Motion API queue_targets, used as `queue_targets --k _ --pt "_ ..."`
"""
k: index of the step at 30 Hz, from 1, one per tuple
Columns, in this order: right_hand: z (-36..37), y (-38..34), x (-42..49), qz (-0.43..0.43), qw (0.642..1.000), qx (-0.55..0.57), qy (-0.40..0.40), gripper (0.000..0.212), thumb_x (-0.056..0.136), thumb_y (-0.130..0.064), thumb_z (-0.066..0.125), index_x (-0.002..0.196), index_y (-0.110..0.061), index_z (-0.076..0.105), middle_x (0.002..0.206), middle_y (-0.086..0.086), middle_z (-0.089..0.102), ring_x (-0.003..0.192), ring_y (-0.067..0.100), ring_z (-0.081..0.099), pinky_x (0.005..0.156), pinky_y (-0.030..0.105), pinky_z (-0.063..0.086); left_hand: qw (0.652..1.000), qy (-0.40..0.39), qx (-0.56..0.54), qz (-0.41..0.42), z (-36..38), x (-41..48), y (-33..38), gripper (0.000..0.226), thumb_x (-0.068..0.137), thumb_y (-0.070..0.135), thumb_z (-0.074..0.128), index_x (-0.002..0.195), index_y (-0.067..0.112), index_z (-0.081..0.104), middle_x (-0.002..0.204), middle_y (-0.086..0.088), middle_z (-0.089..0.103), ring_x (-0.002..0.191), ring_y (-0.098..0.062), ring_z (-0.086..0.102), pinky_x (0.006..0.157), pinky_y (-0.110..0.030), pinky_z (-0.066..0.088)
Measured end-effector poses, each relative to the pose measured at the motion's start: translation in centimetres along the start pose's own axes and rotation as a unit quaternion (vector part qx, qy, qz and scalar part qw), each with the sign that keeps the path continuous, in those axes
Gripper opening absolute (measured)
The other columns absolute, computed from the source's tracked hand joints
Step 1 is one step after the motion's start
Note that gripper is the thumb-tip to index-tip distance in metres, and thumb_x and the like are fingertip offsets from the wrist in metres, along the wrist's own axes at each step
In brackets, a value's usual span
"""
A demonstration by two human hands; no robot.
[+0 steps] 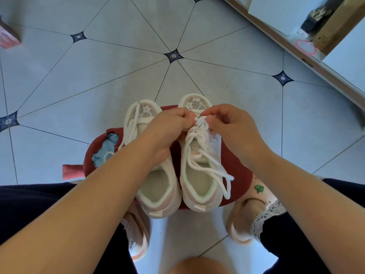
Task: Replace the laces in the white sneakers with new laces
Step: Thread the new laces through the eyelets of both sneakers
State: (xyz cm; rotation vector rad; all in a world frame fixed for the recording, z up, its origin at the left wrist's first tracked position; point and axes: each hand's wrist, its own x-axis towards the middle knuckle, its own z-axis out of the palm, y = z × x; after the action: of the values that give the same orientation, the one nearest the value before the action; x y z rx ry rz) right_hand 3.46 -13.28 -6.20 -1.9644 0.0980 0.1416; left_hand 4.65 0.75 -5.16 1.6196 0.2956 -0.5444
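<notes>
White pink-trimmed sneakers (158, 186) stand lengthwise on a round red stool (238, 155), toes pointing away from the person. The left hand (169, 131) and right hand (233, 127) both pinch the right-side shoe's thick white lace (207, 162), their curled fingers hiding its front eyelets.

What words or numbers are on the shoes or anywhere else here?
No word or number here can be read.
Orange mark on the tongue of the sneaker whose lace the left hand and right hand pinch: too blurred.
Gold marks on the dark box, top right: too blurred.
Green leaf on the slipper: a picture, no letters.
</notes>
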Motion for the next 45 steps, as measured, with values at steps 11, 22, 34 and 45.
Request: queue_targets --k 11,22,34,45 --pt "-0.9 0.5 0.1 -0.042 0.995 -0.079 -0.042 0.022 0.081 -0.013 0.065 0.098 -0.024 0.055 0.058 -0.013 0.058 0.058 0.002 0.055 0.063 0.01 0.043 0.97 0.046 -0.225 -0.076 0.4 -0.2 0.1 0.03 0.094 0.012 0.051 0.065 0.012 0.054 0.058 0.001 0.053 0.058 -0.011 0.047 0.062 -0.024 0.044" --pt "-0.9 0.8 -0.4 -0.063 0.996 -0.064 -0.027 0.027 0.08 -0.004 0.058 0.094 -0.026 0.052 0.064 -0.006 0.058 0.058 0.007 0.051 0.061 0.014 0.043 0.943 0.111 -0.31 -0.056 1.4 -0.6 -0.7 0.032 0.096 0.008 0.044 0.065 0.015 0.049 0.057 0.003 0.047 0.054 -0.01 0.038 0.057 -0.023 0.035" --pt "-1.1 -0.3 -0.8 0.066 0.986 0.084 -0.128 0.021 0.089 -0.003 0.044 0.079 -0.017 0.057 0.079 0.0 0.056 0.077 0.008 0.05 0.074 0.021 0.04 0.984 0.134 -0.11 -0.029 1.4 0.0 -1.0 0.029 0.095 0.022 0.051 0.067 0.013 0.056 0.063 -0.001 0.05 0.055 -0.012 0.041 0.065 -0.028 0.039" --pt "-0.8 -0.5 -0.1 0.024 0.997 -0.017 -0.071 0.022 0.088 -0.006 0.053 0.08 -0.025 0.057 0.077 -0.011 0.059 0.065 -0.006 0.054 0.067 0.009 0.04 0.99 0.128 -0.048 0.028 1.4 -0.3 -2.0 0.002 0.087 0.014 0.059 0.086 0.014 0.057 0.083 -0.003 0.057 0.072 -0.016 0.051 0.073 -0.035 0.044"
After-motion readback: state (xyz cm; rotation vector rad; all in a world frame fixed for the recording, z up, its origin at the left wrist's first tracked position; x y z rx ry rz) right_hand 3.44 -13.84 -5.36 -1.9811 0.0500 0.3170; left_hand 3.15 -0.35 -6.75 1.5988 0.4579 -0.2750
